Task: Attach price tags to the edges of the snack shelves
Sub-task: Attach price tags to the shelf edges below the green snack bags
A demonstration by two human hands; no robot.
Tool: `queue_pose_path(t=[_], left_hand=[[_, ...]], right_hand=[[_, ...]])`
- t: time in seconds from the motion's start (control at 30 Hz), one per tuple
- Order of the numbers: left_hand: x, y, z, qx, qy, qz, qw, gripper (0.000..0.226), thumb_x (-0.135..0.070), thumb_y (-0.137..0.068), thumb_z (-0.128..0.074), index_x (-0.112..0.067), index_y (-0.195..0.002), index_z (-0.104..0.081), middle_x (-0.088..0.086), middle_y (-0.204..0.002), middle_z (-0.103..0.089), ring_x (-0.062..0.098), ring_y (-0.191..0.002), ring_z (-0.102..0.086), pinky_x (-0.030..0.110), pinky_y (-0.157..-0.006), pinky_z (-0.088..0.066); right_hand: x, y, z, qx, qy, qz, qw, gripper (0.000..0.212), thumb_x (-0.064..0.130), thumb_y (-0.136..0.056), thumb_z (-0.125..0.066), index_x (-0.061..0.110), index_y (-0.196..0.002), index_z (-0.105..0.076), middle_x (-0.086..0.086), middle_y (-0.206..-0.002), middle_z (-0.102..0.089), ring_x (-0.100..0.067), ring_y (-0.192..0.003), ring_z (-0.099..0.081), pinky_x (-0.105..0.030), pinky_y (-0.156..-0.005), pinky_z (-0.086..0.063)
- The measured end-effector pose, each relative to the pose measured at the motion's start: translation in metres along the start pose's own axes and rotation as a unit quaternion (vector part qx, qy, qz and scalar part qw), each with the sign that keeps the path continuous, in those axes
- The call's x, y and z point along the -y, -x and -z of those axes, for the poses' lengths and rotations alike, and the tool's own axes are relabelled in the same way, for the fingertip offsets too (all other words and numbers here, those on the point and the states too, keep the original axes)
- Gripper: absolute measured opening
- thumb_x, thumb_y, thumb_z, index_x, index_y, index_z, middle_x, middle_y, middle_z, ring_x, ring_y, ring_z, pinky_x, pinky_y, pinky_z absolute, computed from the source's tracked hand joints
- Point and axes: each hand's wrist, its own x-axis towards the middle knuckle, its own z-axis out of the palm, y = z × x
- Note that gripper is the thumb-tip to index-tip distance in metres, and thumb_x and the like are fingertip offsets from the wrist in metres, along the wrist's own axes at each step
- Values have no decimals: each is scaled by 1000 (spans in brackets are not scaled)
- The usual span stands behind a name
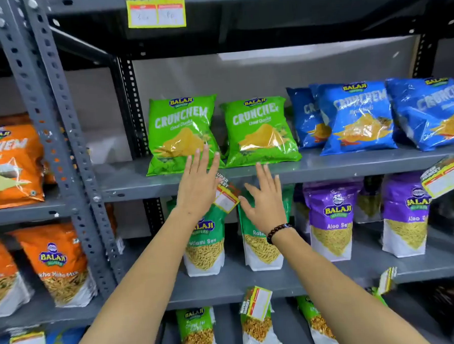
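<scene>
Grey metal shelf unit (325, 166), middle shelf edge as landmark. Above edge: two green Crunchem bags (182, 134), blue Crunchem bags (357, 117) further right. Below edge: purple Aloo Sev pouches (331, 219), green pouches partly hidden behind hands. Left hand (197, 186) flat against edge, fingers spread wide, holding nothing. Right hand (264, 201) just below edge, fingers splayed, empty; beaded bracelet (279, 231) on wrist. Price tag (226, 197) hangs tilted from edge between hands, left hand overlapping its corner; whether touching, unclear.
</scene>
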Motion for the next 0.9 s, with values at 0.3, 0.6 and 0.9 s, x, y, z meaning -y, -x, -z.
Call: queue_pose_path(t=[0.3, 0.6, 0.9], left_hand=[[10, -7, -12, -7, 13, -31, 999, 45, -24, -95, -52, -12, -137, -41, 19, -153, -26, 34, -143, -20, 47, -119, -12], [8, -12, -4, -43, 148, -19, 988, 7, -10, -87, -64, -3, -88, -62, 18, -132, -56, 33, -134, -40, 47, -117, -20], [9, 8, -10, -12, 252, 31, 967, 14, -13, -91, -58, -6, -82, -50, 10, -97, -58, 31, -87, -50, 48, -94, -44]], right_hand=[[6, -8, -14, -26, 13, -70, 997, 20, 21, -83, -65, 4, -95, -67, -19, -154, -18, -33, -144, -11, -52, -118, -5], [3, -17, -10, -20, -7, -75, 997, 14, 19, -83, -66, 7, -76, -67, -18, -149, -34, -35, -143, -13, -56, -115, 8], [-6, -39, 26, 80, -17, -37, 996, 16, 20, -84, -64, 16, -68, -67, -8, -133, -56, -25, -132, -40, -57, -116, 6]])
